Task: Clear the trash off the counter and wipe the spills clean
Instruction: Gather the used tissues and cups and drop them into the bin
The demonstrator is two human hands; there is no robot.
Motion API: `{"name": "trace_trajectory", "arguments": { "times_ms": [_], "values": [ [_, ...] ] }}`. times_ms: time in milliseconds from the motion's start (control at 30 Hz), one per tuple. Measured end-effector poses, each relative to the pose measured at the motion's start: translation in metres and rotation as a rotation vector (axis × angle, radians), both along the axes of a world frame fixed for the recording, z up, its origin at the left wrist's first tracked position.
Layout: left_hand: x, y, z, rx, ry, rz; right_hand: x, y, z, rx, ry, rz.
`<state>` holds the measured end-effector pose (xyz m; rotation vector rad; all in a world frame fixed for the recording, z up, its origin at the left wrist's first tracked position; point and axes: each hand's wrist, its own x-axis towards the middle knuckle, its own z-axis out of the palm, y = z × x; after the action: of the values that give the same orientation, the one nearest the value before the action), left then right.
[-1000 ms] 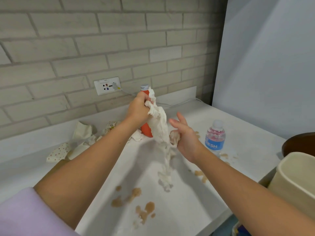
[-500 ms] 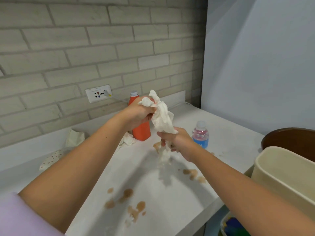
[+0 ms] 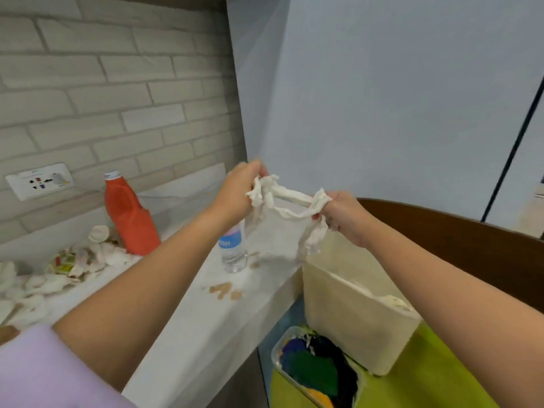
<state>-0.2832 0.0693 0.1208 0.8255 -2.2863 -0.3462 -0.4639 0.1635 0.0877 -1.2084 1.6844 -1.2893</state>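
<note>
A white, twisted wet cloth (image 3: 290,201) is stretched between both hands above the counter's right end. My left hand (image 3: 240,187) grips its left end and my right hand (image 3: 341,213) grips its right end, with loose parts hanging down. Below them stands a cream bin (image 3: 353,316) beside the white counter (image 3: 188,328). Brown spills (image 3: 223,290) mark the counter near its front edge. Crumpled tissues and wrappers (image 3: 73,263) lie in a heap at the left by the wall.
An orange bottle (image 3: 129,216) stands against the brick wall, and a small water bottle (image 3: 234,248) sits near the spills. A clear container with dark coloured items (image 3: 315,369) lies on a green surface below the counter. A brown wooden edge (image 3: 471,245) curves at the right.
The view has swung right toward the bin. Both hands have carried the cloth from over the counter's middle toward its right end, and now pull it taut between them.
</note>
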Motion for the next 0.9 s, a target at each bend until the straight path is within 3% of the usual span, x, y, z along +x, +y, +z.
{"name": "trace_trajectory", "arguments": {
  "times_ms": [233, 467, 700, 800, 900],
  "values": [
    [-0.106, 0.029, -0.043, -0.132, -0.175, -0.104, -0.088, 0.066, -0.033, 0.173, 0.257, -0.196],
    [-0.160, 0.036, -0.100, -0.318, -0.607, -0.147, -0.117, 0.089, -0.076, 0.440, 0.486, -0.045],
    [-0.172, 0.023, -0.144, -0.202, -0.994, -0.073, -0.113, 0.066, -0.102, 0.535, 0.811, 0.129],
    [-0.169, 0.020, -0.146, -0.104, -0.934, -0.096, -0.113, 0.059, -0.107, 0.566, 0.879, 0.235],
    [-0.161, 0.018, -0.143, -0.053, -0.878, -0.158, -0.108, 0.053, -0.098, 0.519, 0.751, 0.255]
  ]
}}
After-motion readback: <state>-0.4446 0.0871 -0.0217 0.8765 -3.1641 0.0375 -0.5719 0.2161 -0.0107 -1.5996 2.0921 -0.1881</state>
